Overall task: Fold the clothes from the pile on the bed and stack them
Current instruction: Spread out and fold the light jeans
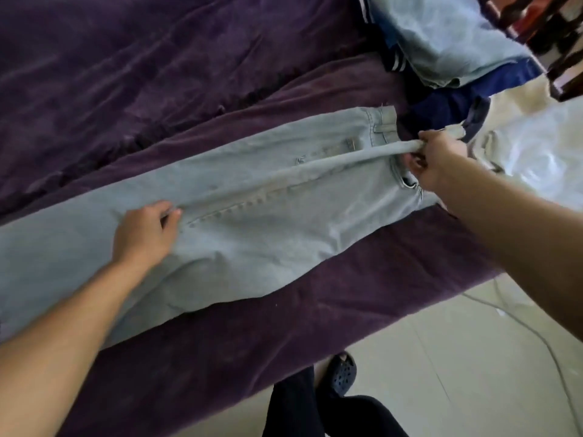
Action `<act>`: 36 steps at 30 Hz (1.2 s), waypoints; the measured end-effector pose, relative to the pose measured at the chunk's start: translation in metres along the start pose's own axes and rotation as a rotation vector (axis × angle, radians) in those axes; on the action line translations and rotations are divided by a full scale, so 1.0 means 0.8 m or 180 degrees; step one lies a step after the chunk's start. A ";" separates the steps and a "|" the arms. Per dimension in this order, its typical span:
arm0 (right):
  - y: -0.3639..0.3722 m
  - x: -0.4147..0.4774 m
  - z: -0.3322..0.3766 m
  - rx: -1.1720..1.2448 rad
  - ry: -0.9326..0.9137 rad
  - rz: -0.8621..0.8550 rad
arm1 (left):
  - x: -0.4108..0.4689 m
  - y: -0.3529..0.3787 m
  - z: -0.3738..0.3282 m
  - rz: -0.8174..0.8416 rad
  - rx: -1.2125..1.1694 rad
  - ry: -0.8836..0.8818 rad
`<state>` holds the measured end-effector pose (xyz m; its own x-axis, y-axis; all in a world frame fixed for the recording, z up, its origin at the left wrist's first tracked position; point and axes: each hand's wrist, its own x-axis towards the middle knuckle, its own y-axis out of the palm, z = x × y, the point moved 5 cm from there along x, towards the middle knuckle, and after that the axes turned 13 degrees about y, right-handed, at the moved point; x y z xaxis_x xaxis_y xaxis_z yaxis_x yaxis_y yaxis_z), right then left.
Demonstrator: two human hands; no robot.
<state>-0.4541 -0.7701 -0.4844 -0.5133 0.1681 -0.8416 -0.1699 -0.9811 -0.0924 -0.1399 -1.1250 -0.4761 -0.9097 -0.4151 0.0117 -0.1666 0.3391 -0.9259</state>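
Pale blue jeans (252, 216) lie stretched lengthwise on the purple bed (126, 74), waistband at the right, a raised ridge along the middle. Folded clothes (448, 42) sit stacked beyond the waistband.

Black trousers (295, 405), dark perforated clog (342, 373)

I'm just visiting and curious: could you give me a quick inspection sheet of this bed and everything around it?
Surface: purple bed cover, creased.
Job's things: light blue jeans lie lengthwise on the bed; folded stack at the far right, pale denim on top.
Clutter: pale fabric heaped beyond the waistband.
Hands: left hand pinches the jeans at the leg seam; right hand grips a bunched fold near the waistband.
Cables: grey cable trails across the floor.
Surroundings: tiled floor, dark wooden furniture, a foot in a dark clog.
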 end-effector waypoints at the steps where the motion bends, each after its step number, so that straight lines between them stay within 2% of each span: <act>1: 0.021 0.003 0.009 -0.0023 0.0009 0.0017 | 0.027 -0.002 0.011 -0.0025 0.0057 0.0043; 4: 0.077 0.020 0.028 -0.0029 -0.0035 -0.0072 | 0.105 0.006 0.047 0.0052 0.0206 -0.0048; 7: 0.125 0.047 0.032 0.0183 -0.0018 0.0189 | 0.157 0.037 0.085 0.0163 0.0190 -0.0359; 11: 0.156 0.063 0.010 -0.0282 -0.0053 0.0176 | 0.167 0.083 0.110 0.0233 0.0094 -0.0651; 15: 0.164 0.050 -0.038 -0.0876 -0.0313 0.0120 | 0.114 0.096 0.097 0.0076 0.0209 -0.0755; 20: 0.198 0.007 -0.114 -0.2290 -0.0717 0.0592 | 0.009 0.058 0.102 -0.0294 0.0288 -0.0928; 22: 0.219 -0.012 -0.148 -0.2994 -0.0892 0.0894 | -0.046 0.044 0.116 -0.0152 0.0410 -0.1275; 25: 0.251 -0.043 -0.194 -0.4107 -0.1569 0.1142 | -0.134 0.025 0.147 0.0201 0.0602 -0.1997; 29: 0.290 -0.090 -0.250 -0.4851 -0.2478 0.1537 | -0.222 0.007 0.190 0.0650 0.0596 -0.2815; 31: 0.308 -0.111 -0.274 -0.5084 -0.2875 0.1607 | -0.240 0.005 0.206 0.0909 0.0705 -0.2836; 33: 0.325 -0.131 -0.300 -0.5221 -0.3202 0.1738 | -0.249 0.010 0.219 0.1165 0.1031 -0.2517; 36: 0.344 -0.152 -0.345 -0.5397 -0.3522 0.1858 | -0.258 0.020 0.248 0.1257 0.1464 -0.1998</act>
<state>-0.2063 -1.0868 -0.5544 -0.4853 -0.7704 -0.4134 0.5773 0.0728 -0.8133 0.1204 -1.2018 -0.5686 -0.4682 -0.7735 -0.4271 0.4100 0.2380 -0.8805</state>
